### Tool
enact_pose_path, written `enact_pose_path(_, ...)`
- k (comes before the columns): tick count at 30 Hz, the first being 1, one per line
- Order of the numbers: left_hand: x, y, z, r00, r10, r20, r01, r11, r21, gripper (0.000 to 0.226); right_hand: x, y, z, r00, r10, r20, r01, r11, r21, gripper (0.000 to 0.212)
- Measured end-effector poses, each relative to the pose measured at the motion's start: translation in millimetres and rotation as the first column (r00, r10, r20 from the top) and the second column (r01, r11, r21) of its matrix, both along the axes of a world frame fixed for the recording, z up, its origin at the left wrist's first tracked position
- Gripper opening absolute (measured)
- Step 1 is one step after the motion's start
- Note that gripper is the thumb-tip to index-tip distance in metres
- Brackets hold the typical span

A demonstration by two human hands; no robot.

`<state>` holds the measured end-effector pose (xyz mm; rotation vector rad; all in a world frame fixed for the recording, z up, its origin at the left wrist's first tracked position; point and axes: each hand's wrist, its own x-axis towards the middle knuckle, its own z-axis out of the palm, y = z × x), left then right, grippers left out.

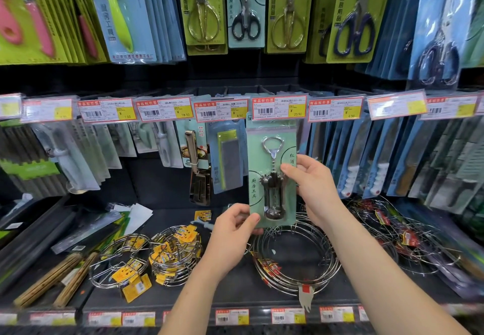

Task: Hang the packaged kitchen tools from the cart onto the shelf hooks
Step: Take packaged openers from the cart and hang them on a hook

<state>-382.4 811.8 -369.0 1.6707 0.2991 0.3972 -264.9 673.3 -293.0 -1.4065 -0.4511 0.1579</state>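
A packaged corkscrew on a pale green card (272,175) hangs upright in front of the shelf, its top tucked behind the price label marked 20.90 (279,108). My left hand (233,235) pinches the card's lower left corner. My right hand (311,185) grips the card's right edge, thumb on the front beside the corkscrew. The hook itself is hidden behind the label. The cart is out of view.
Packaged scissors (245,7) and peelers hang on the row above. Knives (351,161), a sharpening stone pack (227,156) and a clip tool (196,167) hang beside the corkscrew. Wire steaming racks (296,253) and bamboo rolls (49,279) lie on the shelf below.
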Motion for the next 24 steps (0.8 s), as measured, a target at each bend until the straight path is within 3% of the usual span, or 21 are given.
enact_pose_path(3,-1,-1,-4,0.998,-0.023,-0.055,0.023,1.000,-0.001,0.010,1,-1,-10,0.999,0.001,-0.032,-0.003,0.999,-0.045,0.020)
enact_pose_path(7,0,-3,-8,0.995,-0.032,-0.090,0.036,0.998,0.046,0.008,2,-3,-21,0.998,-0.014,-0.058,0.010,0.998,-0.059,0.040)
enact_pose_path(11,3,-7,-3,0.999,-0.009,-0.032,0.009,1.000,0.009,0.009,6,-4,-11,1.000,-0.003,-0.027,0.001,0.999,-0.048,0.022)
enact_pose_path(20,5,-8,-1,0.995,0.090,0.042,-0.092,0.995,0.032,0.014,2,-1,-1,1.000,-0.013,0.027,0.013,1.000,-0.017,0.022)
enact_pose_path(22,6,-7,0,0.993,0.104,0.056,-0.107,0.993,0.040,0.014,5,3,0,0.999,-0.034,0.025,0.034,0.999,0.002,0.036)
enact_pose_path(24,7,-6,1,0.991,0.118,0.066,-0.120,0.992,0.032,0.014,8,7,5,0.999,-0.042,-0.003,0.042,0.999,0.013,0.064)
